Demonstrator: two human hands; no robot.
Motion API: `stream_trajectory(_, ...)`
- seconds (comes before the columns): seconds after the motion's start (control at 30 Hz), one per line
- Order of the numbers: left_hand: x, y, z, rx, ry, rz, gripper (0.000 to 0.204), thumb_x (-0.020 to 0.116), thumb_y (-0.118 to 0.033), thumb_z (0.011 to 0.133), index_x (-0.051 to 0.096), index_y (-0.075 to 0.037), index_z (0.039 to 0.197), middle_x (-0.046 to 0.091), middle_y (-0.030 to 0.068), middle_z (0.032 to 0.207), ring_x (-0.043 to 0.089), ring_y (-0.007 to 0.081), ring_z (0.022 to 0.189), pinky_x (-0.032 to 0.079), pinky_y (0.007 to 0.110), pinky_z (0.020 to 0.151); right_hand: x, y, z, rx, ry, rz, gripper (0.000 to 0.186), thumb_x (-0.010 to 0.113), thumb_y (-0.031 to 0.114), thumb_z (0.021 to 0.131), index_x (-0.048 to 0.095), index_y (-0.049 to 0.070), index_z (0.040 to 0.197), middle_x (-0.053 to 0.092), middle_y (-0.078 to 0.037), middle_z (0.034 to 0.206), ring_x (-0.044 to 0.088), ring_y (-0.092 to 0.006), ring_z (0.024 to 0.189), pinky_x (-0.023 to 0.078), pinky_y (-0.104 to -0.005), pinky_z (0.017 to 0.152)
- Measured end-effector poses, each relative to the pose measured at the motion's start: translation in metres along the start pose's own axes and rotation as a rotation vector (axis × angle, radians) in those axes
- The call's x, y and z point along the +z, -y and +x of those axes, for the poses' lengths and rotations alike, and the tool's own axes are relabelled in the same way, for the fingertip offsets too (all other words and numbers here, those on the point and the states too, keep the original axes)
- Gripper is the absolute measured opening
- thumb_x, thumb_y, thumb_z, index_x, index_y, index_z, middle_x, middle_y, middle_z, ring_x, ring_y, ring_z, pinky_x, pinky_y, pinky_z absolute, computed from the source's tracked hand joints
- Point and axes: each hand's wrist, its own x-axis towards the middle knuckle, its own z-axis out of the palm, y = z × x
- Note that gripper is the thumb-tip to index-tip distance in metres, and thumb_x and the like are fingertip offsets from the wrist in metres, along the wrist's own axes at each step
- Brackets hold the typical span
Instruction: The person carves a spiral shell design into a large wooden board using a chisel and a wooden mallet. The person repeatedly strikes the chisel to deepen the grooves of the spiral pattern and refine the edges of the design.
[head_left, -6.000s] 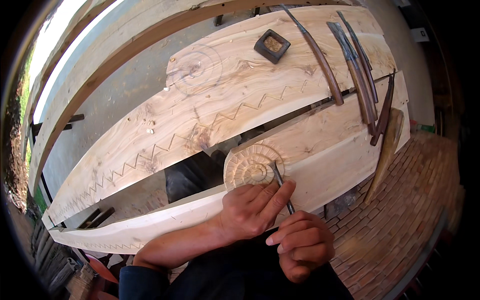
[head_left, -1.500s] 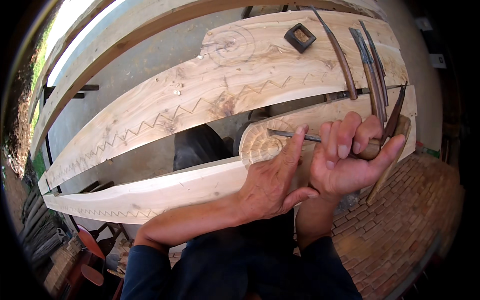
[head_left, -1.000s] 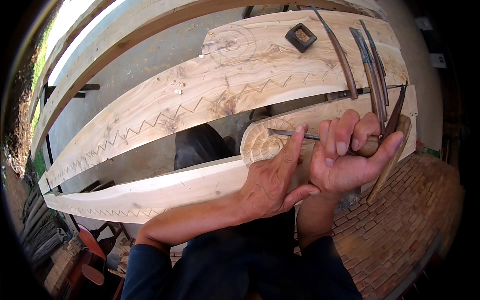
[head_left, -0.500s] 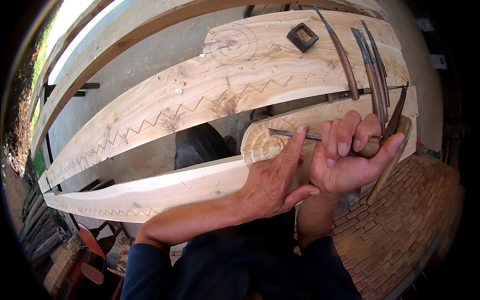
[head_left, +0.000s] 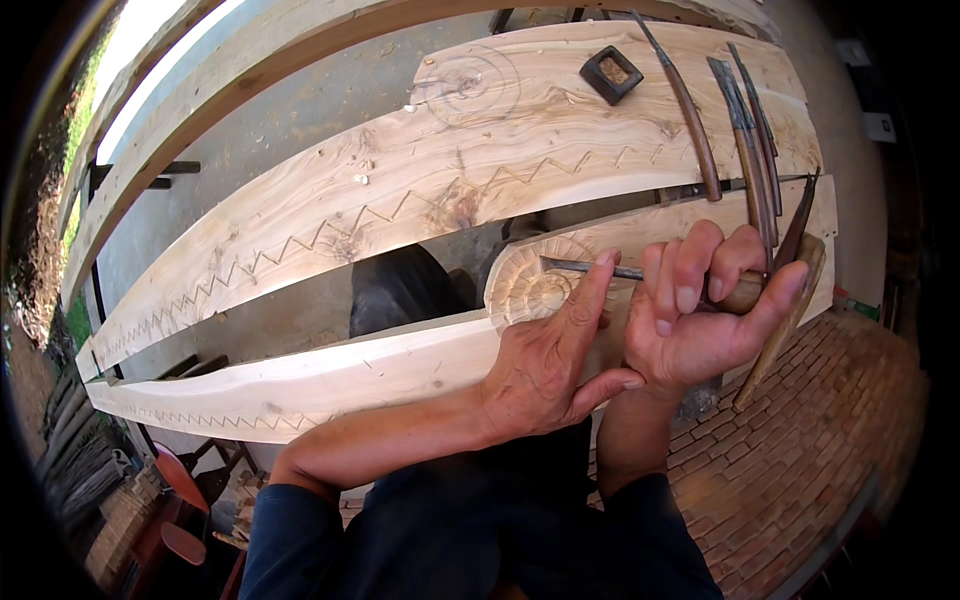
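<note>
A pale wooden plank (head_left: 330,375) lies across in front of me, with a round carved rosette (head_left: 530,285) at its middle. My right hand (head_left: 705,315) grips the wooden handle of a carving gouge (head_left: 600,268), whose metal blade lies flat with its tip at the rosette's upper edge. My left hand (head_left: 550,365) rests on the plank beside the rosette, and its forefinger reaches up to press on the gouge's blade. A zigzag line is cut along the plank's near edge.
A second plank (head_left: 400,190) with a zigzag line and a pencilled spiral lies behind. On its right end sit a small dark square block (head_left: 610,73) and several long-handled carving tools (head_left: 745,140). A wooden mallet (head_left: 780,320) lies at the right. Brick floor (head_left: 800,450) below.
Six seconds ago both hands were low at the rosette's near side with the tool upright. Now the gouge lies flat across the rosette's right; over the last second it barely moves.
</note>
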Motion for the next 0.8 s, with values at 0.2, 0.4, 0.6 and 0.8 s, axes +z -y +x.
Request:
stream_trajectory(0.2,-0.0003,-0.0001,0.0003,-0.002,-0.010,-0.014,0.127,0.089,-0.048,0.087,0.013,0.011,0.169,0.047,0.0297,0.164,0.078,0.0315,0.100,0.062,0.039,0.073,0.0020,-0.0006,-0.0005,-0.004,-0.013,-0.035,0.068,0.029,0.068,0.114,0.039,0.013,0.077,0.042,-0.007,0.060,0.030,-0.0131,0.045,0.031,-0.0252,0.041)
stream_trajectory(0.4,0.0006,0.0003,0.0000,-0.009,-0.011,-0.017,0.126,0.088,-0.049,0.088,0.012,0.011,0.170,0.044,0.0302,0.166,0.078,0.0320,0.102,0.062,0.039,0.073,0.0017,-0.0009,0.0004,-0.006,0.007,-0.032,0.066,0.029,0.065,0.116,0.039,0.012,0.077,0.042,-0.007,0.059,0.027,-0.0126,0.044,0.028,-0.0256,0.040)
stream_trajectory(0.6,0.0003,-0.0026,0.0003,-0.040,-0.014,-0.036,0.120,0.084,-0.051,0.091,0.017,0.010,0.169,0.049,0.0327,0.161,0.078,0.0349,0.102,0.064,0.043,0.082,0.0027,0.0004,0.0020,0.005,0.012,-0.033,0.064,0.028,0.059,0.118,0.039,0.012,0.076,0.042,-0.006,0.059,0.025,-0.0120,0.043,0.026,-0.0256,0.039)
stream_trajectory(0.8,0.0061,0.0013,0.0004,-0.003,-0.076,-0.036,0.123,0.085,-0.054,0.088,0.017,0.010,0.169,0.052,0.0336,0.157,0.078,0.0350,0.103,0.065,0.043,0.082,0.0047,0.0009,0.0022,0.018,-0.007,-0.068,0.062,0.031,0.058,0.118,0.038,0.013,0.075,0.040,-0.006,0.058,0.022,-0.0120,0.042,0.023,-0.0260,0.039)
